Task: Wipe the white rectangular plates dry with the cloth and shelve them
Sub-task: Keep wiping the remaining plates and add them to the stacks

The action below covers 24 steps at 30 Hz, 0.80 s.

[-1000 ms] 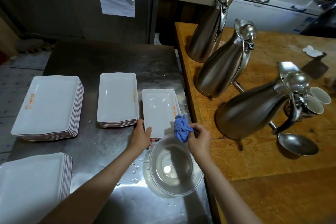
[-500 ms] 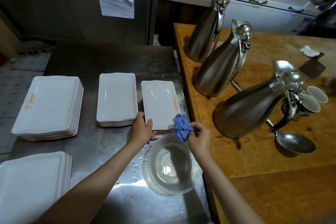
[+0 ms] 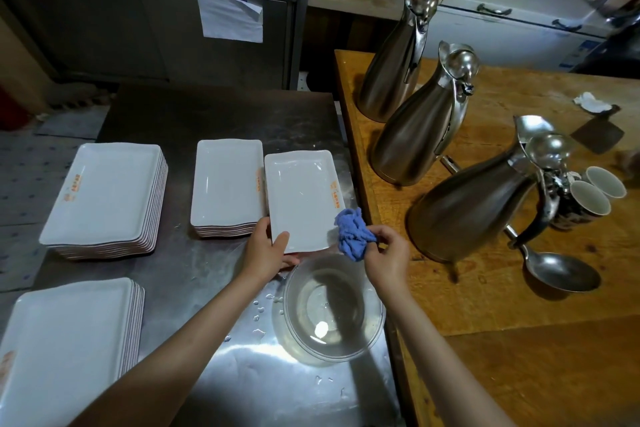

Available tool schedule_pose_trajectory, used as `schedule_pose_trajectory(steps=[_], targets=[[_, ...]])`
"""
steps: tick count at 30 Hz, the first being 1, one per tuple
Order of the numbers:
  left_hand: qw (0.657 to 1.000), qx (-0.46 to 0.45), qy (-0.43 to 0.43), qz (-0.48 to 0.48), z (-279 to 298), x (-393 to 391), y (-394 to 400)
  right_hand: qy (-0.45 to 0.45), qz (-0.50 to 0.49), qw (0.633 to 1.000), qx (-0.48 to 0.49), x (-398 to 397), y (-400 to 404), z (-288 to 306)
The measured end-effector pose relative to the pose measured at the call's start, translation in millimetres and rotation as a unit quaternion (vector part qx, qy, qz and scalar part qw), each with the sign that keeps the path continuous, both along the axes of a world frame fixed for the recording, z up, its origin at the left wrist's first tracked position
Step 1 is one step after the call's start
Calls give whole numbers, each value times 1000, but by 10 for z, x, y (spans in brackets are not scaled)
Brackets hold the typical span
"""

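Though illegible, orange print on plate

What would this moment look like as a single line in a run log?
phase: wiping | left hand: grips near edge of white plate | right hand: holds blue cloth at plate corner | nearby: clear bowl

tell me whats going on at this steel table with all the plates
A person is drying dishes. The left hand grips the near edge of a white rectangular plate with water still on it, while the right hand pinches a crumpled blue cloth at its near right corner. Stacks of white plates sit to the left, a clear glass bowl just in front.
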<state>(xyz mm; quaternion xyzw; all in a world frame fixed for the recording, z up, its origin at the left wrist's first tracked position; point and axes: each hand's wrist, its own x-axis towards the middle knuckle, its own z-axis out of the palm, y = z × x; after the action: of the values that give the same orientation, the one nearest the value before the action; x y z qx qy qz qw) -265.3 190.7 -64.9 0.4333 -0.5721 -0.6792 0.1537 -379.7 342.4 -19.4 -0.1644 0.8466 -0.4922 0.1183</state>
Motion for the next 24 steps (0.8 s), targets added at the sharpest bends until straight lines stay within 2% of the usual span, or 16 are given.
schedule_pose_trajectory(steps=[11,24], targets=[[999,38,13,1,8,289,148,22,-26,999,-3,-24,73,87],[999,-28,1,-21,15,493,263,17,-22,1000,7,19,120,42]])
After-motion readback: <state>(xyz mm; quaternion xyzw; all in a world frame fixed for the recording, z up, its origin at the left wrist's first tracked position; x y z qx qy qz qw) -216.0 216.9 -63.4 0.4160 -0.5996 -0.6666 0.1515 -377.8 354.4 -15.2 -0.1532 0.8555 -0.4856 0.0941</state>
